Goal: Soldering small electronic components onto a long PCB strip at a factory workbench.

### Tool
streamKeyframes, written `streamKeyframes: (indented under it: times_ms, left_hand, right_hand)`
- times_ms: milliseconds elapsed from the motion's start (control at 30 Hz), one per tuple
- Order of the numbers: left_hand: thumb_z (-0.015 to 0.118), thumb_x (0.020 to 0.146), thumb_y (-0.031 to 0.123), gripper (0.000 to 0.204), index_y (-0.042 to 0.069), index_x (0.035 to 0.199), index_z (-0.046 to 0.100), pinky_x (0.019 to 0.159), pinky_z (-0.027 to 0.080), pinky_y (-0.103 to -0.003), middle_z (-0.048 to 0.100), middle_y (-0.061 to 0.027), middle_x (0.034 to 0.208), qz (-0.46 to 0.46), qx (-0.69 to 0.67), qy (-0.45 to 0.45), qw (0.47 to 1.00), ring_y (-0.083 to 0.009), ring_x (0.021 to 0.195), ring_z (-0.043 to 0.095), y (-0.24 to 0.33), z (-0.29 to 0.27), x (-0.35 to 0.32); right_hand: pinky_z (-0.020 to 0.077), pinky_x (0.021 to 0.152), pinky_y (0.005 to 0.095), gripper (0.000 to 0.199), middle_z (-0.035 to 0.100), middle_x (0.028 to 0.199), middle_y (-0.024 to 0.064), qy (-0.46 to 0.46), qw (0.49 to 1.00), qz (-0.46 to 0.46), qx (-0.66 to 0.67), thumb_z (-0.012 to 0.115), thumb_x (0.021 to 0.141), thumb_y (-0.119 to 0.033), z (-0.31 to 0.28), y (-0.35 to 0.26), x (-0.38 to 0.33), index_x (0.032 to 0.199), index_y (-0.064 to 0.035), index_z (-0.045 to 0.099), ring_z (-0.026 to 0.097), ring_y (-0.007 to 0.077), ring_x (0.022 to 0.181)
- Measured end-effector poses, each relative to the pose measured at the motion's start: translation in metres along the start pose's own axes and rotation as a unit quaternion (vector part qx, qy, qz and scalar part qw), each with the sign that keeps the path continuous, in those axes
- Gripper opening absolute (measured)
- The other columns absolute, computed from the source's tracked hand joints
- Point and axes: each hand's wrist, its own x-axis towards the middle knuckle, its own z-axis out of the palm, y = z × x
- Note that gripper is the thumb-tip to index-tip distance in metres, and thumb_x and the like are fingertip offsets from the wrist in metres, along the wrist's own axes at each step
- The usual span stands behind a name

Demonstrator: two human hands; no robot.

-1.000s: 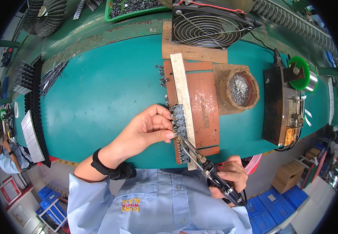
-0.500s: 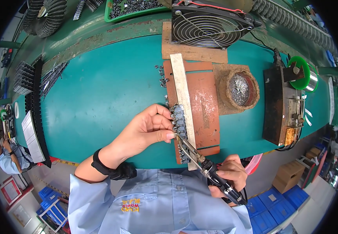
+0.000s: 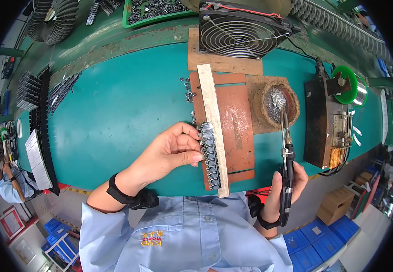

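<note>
With curled fingers and thumb, my left hand (image 3: 178,147) grips the left edge of a strip of small dark electronic components (image 3: 211,158). The strip lies along a pale wooden bar (image 3: 214,122) on a reddish-brown board (image 3: 236,127). Off to the right, my right hand (image 3: 292,183) is wrapped around a black soldering iron (image 3: 287,174) with a thin metal tube along its shaft. The iron points away from me, and its tip reaches over the near rim of a round brown pot (image 3: 296,111). Silvery solder scraps (image 3: 276,102) lie inside the pot.
A fan (image 3: 244,36) stands behind the board. At right sits a dark metal box (image 3: 319,122) with a green solder spool (image 3: 346,84). Loose small parts (image 3: 189,90) lie left of the board; black racks (image 3: 37,99) stand far left. A co-worker (image 3: 8,181) sits beyond.
My right hand has swung the soldering iron right and away from the component strip, bringing its tip to the pot. My left hand stays at the strip.
</note>
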Motion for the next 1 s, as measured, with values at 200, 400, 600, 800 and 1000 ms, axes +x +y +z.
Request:
streamKeyframes:
  times_ms: [200, 400, 600, 800, 1000]
  left_hand:
    - [0.057, 0.082, -0.001, 0.024, 0.003, 0.102, 0.043, 0.069, 0.045, -0.023, 0.058, -0.0048, 0.084, -0.011, 0.015, 0.018, 1.0, -0.0095, 0.074, 0.055, 0.005, -0.001, -0.003]
    - [0.054, 0.086, 0.006, 0.013, 0.002, 0.098, 0.048, 0.062, 0.045, -0.022, 0.059, -0.0042, 0.081, -0.033, 0.062, 0.01, 0.997, -0.0077, 0.068, 0.054, 0.011, 0.0, -0.005]
    - [0.051, 0.089, 0.012, 0.011, 0.001, 0.088, 0.055, 0.053, 0.043, -0.02, 0.058, -0.0018, 0.074, -0.095, 0.104, -0.046, 0.989, -0.0055, 0.062, 0.051, 0.012, 0.0, -0.007]
    - [0.052, 0.088, 0.013, 0.012, 0.002, 0.085, 0.055, 0.054, 0.043, -0.02, 0.057, -0.001, 0.073, -0.07, 0.105, -0.034, 0.991, -0.0055, 0.061, 0.051, 0.01, 0.003, -0.008]
    - [0.052, 0.088, 0.013, 0.012, 0.003, 0.082, 0.055, 0.054, 0.043, -0.02, 0.057, -0.0013, 0.07, -0.054, 0.111, -0.028, 0.992, -0.0062, 0.06, 0.052, 0.008, 0.002, -0.007]
  right_hand:
    - [0.0384, 0.071, 0.0251, 0.041, 0.042, 0.093, 0.0066, -0.017, 0.995, -0.024, 0.092, 0.06, 0.077, -0.016, 0.002, 0.003, -0.007, 0.11, -0.0026, 0.041, 0.045, 0.014, 0.078]
    - [0.0358, 0.059, 0.023, 0.041, 0.042, 0.089, 0.007, -0.02, 0.989, -0.042, 0.137, 0.062, 0.076, -0.02, 0.017, 0.012, -0.009, 0.107, -0.0031, 0.041, 0.044, 0.0132, 0.069]
    - [0.0361, 0.067, 0.0274, 0.045, 0.05, 0.084, 0.0074, -0.069, 0.969, -0.059, 0.228, 0.07, 0.071, -0.018, 0.004, 0.012, -0.006, 0.104, -0.0036, 0.044, 0.047, 0.0135, 0.07]
    - [0.0367, 0.062, 0.0307, 0.038, 0.058, 0.062, 0.0046, -0.226, 0.931, -0.24, 0.158, 0.074, 0.065, -0.023, -0.009, -0.008, 0.007, 0.091, -0.0043, 0.054, 0.052, 0.0163, 0.052]
    - [0.0371, 0.059, 0.0316, 0.036, 0.059, 0.059, 0.0049, -0.242, 0.93, -0.237, 0.142, 0.074, 0.063, -0.023, -0.004, -0.011, 0.006, 0.088, -0.005, 0.055, 0.053, 0.0168, 0.049]
